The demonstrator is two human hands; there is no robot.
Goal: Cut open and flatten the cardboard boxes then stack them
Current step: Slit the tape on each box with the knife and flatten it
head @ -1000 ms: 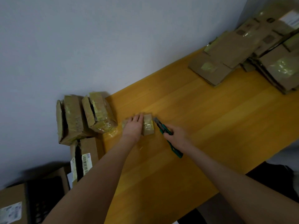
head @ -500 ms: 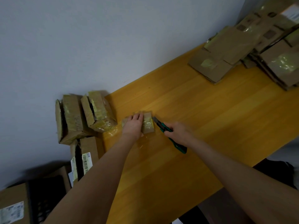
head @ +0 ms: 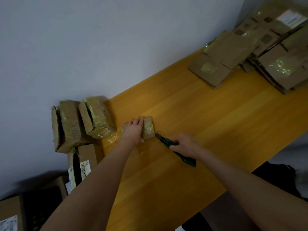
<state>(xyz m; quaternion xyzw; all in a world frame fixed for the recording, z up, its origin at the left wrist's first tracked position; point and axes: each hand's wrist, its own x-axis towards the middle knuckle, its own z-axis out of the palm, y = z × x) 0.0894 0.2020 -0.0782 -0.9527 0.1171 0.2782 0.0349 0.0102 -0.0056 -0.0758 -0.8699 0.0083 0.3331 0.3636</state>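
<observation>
- Pressed the left hand (head: 133,132), fingers straight, onto a small taped box (head: 148,130) near the left end of the wooden table (head: 208,130) — box half hidden beneath it.
- Gripped a green cutter (head: 163,140) in the right hand (head: 182,144), blade tip just beside the box's near corner.
- Had larger taped boxes (head: 97,119) close on the left — flattened cardboard (head: 215,69) stacked far right.

The light is dim and even, with a yellowish cast. Glare glints off the clear tape on the flattened brown cardboard boxes (head: 281,67) at the upper right. The lower left corner sinks into blurred shadow. Wide-angle distortion tilts the yellow wooden table (head: 208,122) and the pale grey wall (head: 100,47).
</observation>
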